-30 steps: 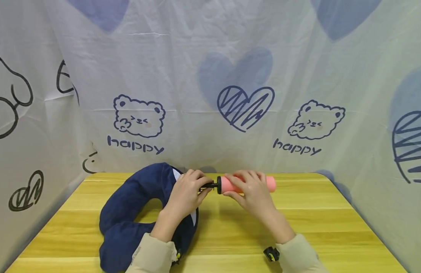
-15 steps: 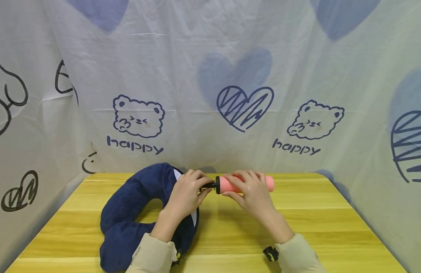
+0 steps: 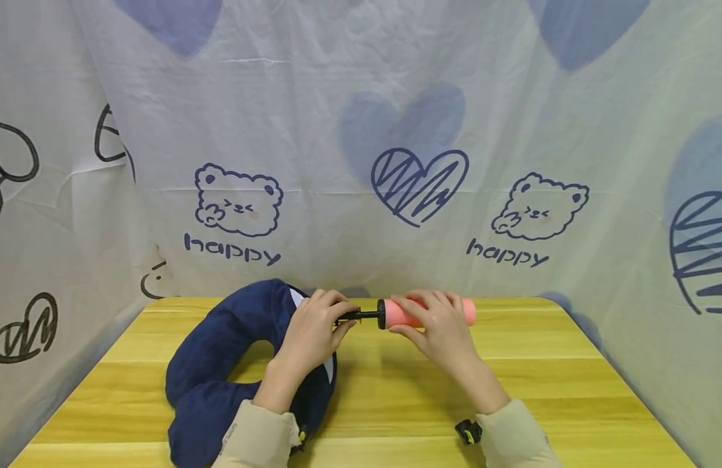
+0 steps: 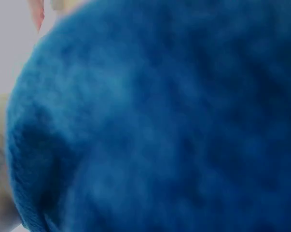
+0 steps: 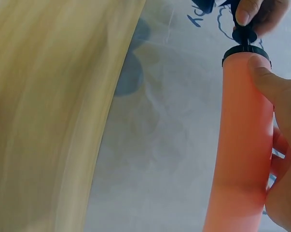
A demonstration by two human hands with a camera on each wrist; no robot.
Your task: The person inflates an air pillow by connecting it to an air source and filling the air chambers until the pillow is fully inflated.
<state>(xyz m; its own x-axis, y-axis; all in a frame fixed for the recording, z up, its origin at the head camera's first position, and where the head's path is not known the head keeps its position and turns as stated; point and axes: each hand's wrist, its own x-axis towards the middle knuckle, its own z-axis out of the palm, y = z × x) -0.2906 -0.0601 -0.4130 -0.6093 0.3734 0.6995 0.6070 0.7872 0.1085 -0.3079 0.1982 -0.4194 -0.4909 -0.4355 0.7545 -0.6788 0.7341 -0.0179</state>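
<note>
A pink hand pump (image 3: 396, 313) with a black collar lies level across the head view, over the back half of the table. My right hand (image 3: 440, 322) grips its pink barrel, thumb along the near side; the right wrist view shows the thumb just below the black collar (image 5: 246, 50). My left hand (image 3: 317, 325) pinches the black handle (image 3: 350, 316), partly covered by the fingers. A short stretch of thin black rod (image 3: 369, 314) shows between handle and collar. Beneath and beside my left forearm lies a navy U-shaped neck pillow (image 3: 205, 354), whose plush fabric (image 4: 150, 121) fills most of the left wrist view.
The wood-grain table (image 3: 542, 377) spreads out under both arms. A pale curtain (image 3: 337, 240) printed with hearts and bears closes off the back and sides. Small black wrist devices, one a black unit (image 3: 469, 431) by the right sleeve, sit at the cuffs.
My left hand has moved slightly left with the handle and my right hand slightly right with the barrel, so more rod shows. The neck pillow has shifted a little left.
</note>
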